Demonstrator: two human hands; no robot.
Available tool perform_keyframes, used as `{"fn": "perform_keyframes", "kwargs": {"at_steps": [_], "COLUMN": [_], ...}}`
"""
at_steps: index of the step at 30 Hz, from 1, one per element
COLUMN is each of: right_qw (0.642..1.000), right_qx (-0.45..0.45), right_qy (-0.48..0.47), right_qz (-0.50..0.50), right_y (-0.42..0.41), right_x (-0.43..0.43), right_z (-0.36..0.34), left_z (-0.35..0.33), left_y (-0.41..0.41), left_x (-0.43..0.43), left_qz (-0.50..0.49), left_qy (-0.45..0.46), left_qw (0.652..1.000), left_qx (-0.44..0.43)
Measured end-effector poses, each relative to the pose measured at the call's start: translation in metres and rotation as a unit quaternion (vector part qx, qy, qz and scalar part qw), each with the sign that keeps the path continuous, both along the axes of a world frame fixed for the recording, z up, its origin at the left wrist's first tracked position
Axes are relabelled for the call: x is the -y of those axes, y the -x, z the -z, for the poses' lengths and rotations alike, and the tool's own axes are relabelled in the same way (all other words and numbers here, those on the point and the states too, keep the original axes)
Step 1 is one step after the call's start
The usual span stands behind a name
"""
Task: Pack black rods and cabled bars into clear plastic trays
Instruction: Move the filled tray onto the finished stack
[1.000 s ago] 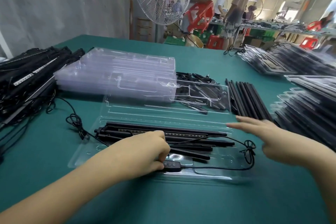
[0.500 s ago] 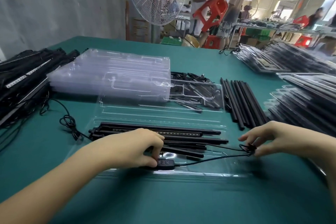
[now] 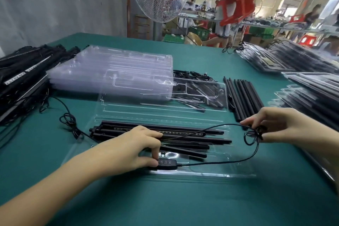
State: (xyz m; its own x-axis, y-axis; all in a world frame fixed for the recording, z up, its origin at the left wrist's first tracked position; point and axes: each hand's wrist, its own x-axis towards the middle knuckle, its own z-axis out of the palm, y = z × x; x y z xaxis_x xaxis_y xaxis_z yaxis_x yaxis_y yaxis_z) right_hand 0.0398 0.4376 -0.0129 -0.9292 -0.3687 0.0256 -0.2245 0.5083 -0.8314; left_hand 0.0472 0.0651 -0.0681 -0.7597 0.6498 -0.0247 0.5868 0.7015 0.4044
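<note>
The black rods (image 3: 183, 140) and a cabled bar (image 3: 174, 132) lay side by side in the near half of an open clear tray (image 3: 220, 171), in the middle of the green table (image 3: 165, 203). The left hand (image 3: 128, 150) pinched the end of the button controller (image 3: 167, 162) between thumb and forefinger at the tray's front edge. From there the cable (image 3: 220, 162) ran right and looped up to a tied coil (image 3: 256, 134). The right hand (image 3: 282, 124) gripped this coil in curled fingertips just past the tray's right end. Behind stood a stack of empty trays (image 3: 113, 71), with loose rods (image 3: 244, 97) to its right and a heap of bars (image 3: 23, 75) far left.
</note>
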Motion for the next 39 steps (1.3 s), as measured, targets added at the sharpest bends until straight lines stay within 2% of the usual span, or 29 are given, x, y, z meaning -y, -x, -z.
{"fn": "perform_keyframes", "kwargs": {"at_steps": [4, 7, 10, 14, 18, 24, 29, 34, 39], "right_qw": [0.993, 0.985, 0.982, 0.979, 0.98, 0.967, 0.968, 0.931, 0.909], "right_qx": [0.086, 0.138, 0.148, 0.165, 0.15, 0.128, 0.1, 0.025, 0.032], "right_qy": [0.009, -0.01, -0.054, -0.067, -0.07, -0.152, -0.197, -0.356, -0.412], "right_qz": [-0.082, -0.105, -0.103, -0.099, -0.113, -0.162, -0.117, -0.081, -0.045], "right_y": [-0.005, -0.003, 0.0, 0.001, -0.001, -0.007, -0.009, -0.02, -0.038], "right_x": [-0.01, -0.011, -0.007, 0.009, 0.035, 0.064, 0.07, 0.087, 0.103], "right_z": [-0.002, 0.003, 0.007, 0.007, 0.009, 0.016, 0.016, 0.017, 0.017], "left_z": [0.002, 0.004, 0.005, 0.003, 0.005, 0.005, 0.007, 0.004, 0.004], "left_y": [-0.001, 0.002, 0.002, 0.001, 0.001, 0.001, 0.001, -0.002, 0.001], "left_x": [0.001, 0.001, 0.002, 0.002, 0.004, 0.007, 0.012, 0.011, 0.008], "left_qz": [-0.001, 0.001, 0.005, 0.008, -0.002, 0.006, -0.058, -0.08, -0.102], "left_qy": [-0.003, -0.013, -0.021, -0.028, -0.022, -0.04, -0.044, -0.066, -0.116], "left_qw": [1.0, 1.0, 1.0, 1.0, 1.0, 0.999, 0.997, 0.992, 0.981], "left_qx": [0.0, 0.002, -0.001, 0.003, -0.002, -0.005, -0.014, -0.071, -0.117]}}
